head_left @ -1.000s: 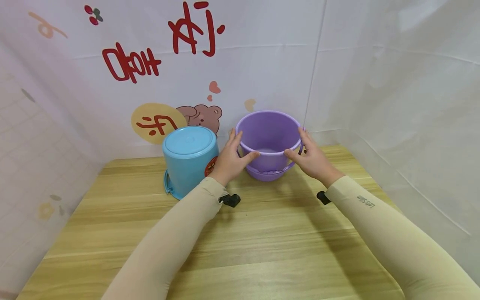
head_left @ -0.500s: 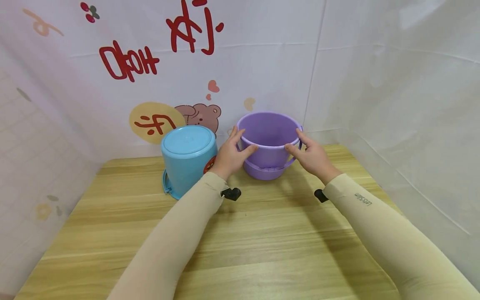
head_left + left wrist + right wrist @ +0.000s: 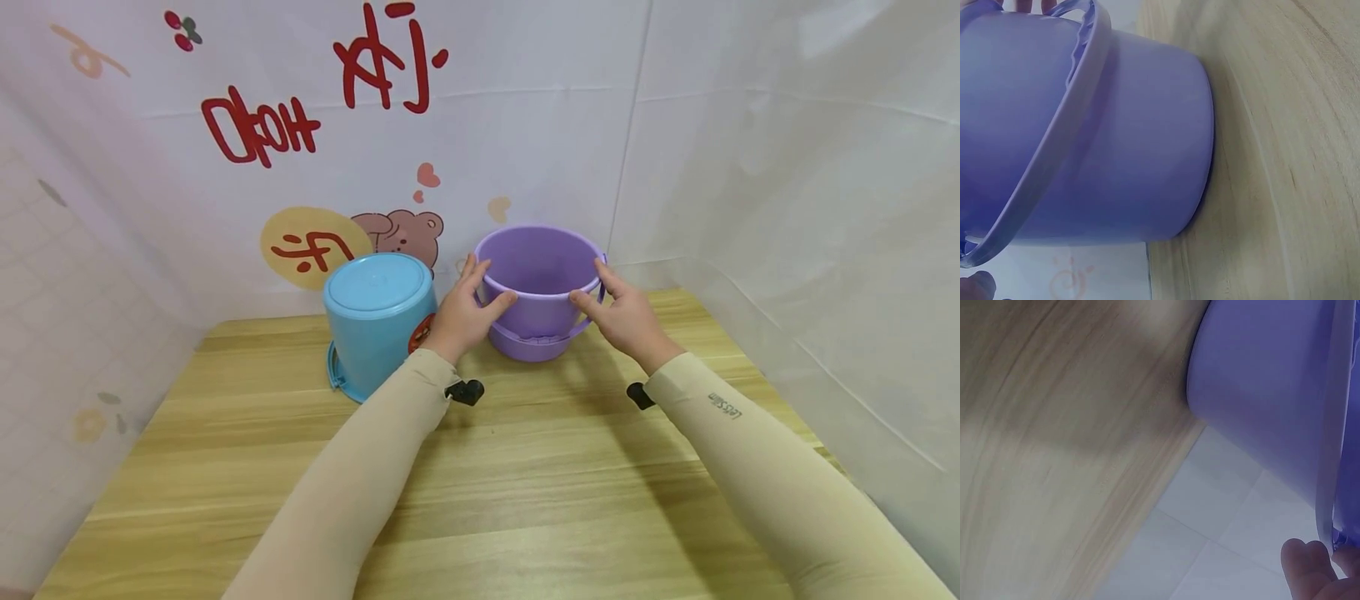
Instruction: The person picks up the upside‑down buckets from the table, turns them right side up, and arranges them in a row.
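Past the sleeves [image 3: 345,483] on the near side, over the table [image 3: 540,483], the left hand [image 3: 463,315] and right hand [image 3: 628,321], thumbs spread wide from fingers, grip the purple bucket [image 3: 536,314] from both sides. It stands upright toward the far edge, handle [image 3: 1054,140] hanging on its near side. Just left, the blue bucket [image 3: 375,337] (upside down) is partly hidden by the left arm, with the printed sheet [image 3: 525,150] beyond.

Head looks forward, down; wrist views close (turned sideways), sharing purple bucket [image 3: 1141,137]
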A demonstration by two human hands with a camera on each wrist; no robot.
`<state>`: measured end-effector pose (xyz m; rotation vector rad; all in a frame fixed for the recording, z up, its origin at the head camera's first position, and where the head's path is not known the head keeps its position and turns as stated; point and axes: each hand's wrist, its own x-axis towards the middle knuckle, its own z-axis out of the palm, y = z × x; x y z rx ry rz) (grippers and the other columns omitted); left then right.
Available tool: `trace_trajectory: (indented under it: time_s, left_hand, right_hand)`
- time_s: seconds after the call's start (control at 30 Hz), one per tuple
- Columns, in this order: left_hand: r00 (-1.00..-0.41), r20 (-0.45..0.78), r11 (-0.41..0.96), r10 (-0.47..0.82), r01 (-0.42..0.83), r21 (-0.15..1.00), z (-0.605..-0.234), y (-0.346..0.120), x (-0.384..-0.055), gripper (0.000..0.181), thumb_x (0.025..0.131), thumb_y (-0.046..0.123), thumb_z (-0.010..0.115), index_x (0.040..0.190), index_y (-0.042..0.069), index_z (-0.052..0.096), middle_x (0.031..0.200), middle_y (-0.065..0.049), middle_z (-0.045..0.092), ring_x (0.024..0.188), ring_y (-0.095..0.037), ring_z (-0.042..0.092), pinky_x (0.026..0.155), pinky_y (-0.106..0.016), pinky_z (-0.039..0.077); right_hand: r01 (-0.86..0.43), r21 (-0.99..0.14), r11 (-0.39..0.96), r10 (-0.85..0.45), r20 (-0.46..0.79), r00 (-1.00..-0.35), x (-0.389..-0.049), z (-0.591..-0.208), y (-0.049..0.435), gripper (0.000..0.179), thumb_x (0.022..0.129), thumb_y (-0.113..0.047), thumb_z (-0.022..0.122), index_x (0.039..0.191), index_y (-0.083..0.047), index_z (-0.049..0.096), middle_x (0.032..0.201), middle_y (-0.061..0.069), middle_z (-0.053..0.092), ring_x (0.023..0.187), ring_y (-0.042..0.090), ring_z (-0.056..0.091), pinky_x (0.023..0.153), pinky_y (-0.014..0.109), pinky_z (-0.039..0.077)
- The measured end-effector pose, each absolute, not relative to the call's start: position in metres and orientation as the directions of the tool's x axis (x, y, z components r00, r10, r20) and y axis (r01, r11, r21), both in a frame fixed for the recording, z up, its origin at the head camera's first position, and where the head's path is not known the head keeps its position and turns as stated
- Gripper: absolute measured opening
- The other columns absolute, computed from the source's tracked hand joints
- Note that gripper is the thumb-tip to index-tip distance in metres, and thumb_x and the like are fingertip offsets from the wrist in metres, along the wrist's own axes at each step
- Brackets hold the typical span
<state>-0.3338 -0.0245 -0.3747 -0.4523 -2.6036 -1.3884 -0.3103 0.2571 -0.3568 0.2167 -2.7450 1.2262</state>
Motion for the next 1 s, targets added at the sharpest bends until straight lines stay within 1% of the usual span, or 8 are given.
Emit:
trace_trajectory:
  time_s: [0.23,0.47,0.67,0.87,1.0]
  left_hand:
    - [-0.935,0.299,0.496,0.190,0.354,0.793,-0.3765,-0.0250,-0.3332,0.088,0.096,0.063,0.067,0.166,0.019,0.036,0.178,-0.005,0.013,0.162,-0.035,0.021,0.130,-0.053,0.026]
    - [-0.943,0.272,0.505,0.193,0.333,0.796,-0.3747,-0.0250,-0.3311,0.089,0.096,0.065,0.066,0.166,0.022,0.035,0.178,0.003,0.009,0.163,-0.033,0.019,0.131,-0.051,0.024]
    - [-0.946,0.252,0.512,0.202,0.321,0.796,-0.3708,-0.0264,-0.3300,0.087,0.096,0.064,0.067,0.166,0.022,0.036,0.179,0.002,0.009,0.163,-0.034,0.017,0.130,-0.054,0.023]
    - [-0.950,0.229,0.526,0.211,0.308,0.793,-0.3693,-0.0278,-0.3308,0.086,0.096,0.062,0.067,0.166,0.024,0.035,0.178,0.004,0.006,0.163,-0.035,0.015,0.131,-0.054,0.022]
    - [-0.949,0.226,0.528,0.219,0.310,0.791,-0.3676,-0.0278,-0.3305,0.085,0.097,0.062,0.066,0.166,0.024,0.035,0.178,0.003,0.006,0.163,-0.035,0.015,0.131,-0.055,0.022]
  right_hand:
    - [-0.179,-0.741,0.647,-0.070,0.176,-0.982,-0.3098,-0.3576,0.2558,0.093,0.098,-0.065,0.063,0.169,-0.021,0.021,0.174,0.009,0.020,0.162,0.035,0.021,0.131,0.056,0.022]
    - [-0.178,-0.735,0.654,-0.063,0.182,-0.981,-0.3099,-0.3600,0.2568,0.092,0.098,-0.064,0.063,0.169,-0.021,0.022,0.173,0.011,0.022,0.161,0.036,0.023,0.130,0.056,0.023]
    - [-0.181,-0.729,0.660,-0.068,0.181,-0.981,-0.3090,-0.3599,0.2573,0.093,0.098,-0.066,0.062,0.169,-0.022,0.021,0.173,0.014,0.023,0.161,0.038,0.024,0.129,0.059,0.024]
    - [-0.174,-0.733,0.657,-0.070,0.170,-0.983,-0.3083,-0.3596,0.2574,0.093,0.098,-0.066,0.062,0.169,-0.023,0.021,0.173,0.015,0.023,0.161,0.040,0.024,0.128,0.060,0.024]
    - [-0.159,-0.734,0.660,-0.066,0.154,-0.986,-0.3084,-0.3584,0.2576,0.093,0.098,-0.068,0.061,0.169,-0.025,0.019,0.173,0.017,0.024,0.159,0.043,0.027,0.126,0.063,0.027]
